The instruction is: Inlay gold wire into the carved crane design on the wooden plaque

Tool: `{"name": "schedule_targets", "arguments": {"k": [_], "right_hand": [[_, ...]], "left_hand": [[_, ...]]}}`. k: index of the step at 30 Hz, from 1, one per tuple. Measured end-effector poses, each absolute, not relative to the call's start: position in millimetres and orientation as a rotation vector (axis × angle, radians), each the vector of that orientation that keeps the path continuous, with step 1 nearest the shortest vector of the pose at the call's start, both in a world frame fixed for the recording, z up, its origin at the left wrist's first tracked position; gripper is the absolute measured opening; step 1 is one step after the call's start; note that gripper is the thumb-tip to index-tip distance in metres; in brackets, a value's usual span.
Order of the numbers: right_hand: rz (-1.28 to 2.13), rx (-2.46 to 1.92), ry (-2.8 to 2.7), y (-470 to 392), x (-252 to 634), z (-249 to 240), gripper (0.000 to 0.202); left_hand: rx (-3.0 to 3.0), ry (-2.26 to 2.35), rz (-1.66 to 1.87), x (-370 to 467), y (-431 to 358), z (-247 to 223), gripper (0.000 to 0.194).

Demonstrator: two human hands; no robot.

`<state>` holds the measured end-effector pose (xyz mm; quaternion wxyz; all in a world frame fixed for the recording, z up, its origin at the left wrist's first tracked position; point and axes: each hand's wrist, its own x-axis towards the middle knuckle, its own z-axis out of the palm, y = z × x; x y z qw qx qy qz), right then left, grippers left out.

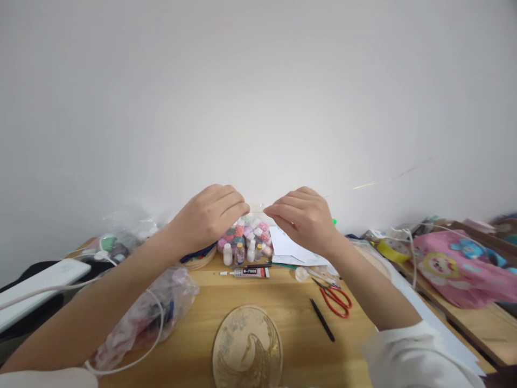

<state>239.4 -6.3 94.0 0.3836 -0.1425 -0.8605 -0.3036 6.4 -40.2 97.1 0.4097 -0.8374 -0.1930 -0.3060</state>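
My left hand [212,215] and my right hand [305,218] are raised above the far side of the table, fingertips pinched and a small gap between them. A very fine wire [257,212] spans that gap, barely visible. To the right of my right hand a thin golden strand [391,179] glints in the air; whether it is the same wire I cannot tell. Below, near the table's front edge, lies a round wooden disc [247,345] with a raised, curling outline design on its face. Neither hand touches the disc.
A glue tube [249,272], small bottles [239,253], bagged coloured clay [262,233] and white paper [286,248] lie at the back. Red-handled scissors [336,299] and black tweezers [322,319] lie right. A plastic bag [177,302] and white cable [129,366] are left.
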Motion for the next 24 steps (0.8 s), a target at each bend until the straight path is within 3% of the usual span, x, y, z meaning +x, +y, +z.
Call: {"name": "schedule_targets", "arguments": {"k": [12, 24], "right_hand": [[-0.794, -0.343, -2.141, -10, 228, 91, 0.022], [-0.768, -0.35, -2.12, -12, 233, 91, 0.019]], "left_hand": [[-2.08, -0.479, -0.743, 22, -43, 99, 0.022], [-2.149, -0.502, -0.891, 15, -39, 97, 0.013]]}}
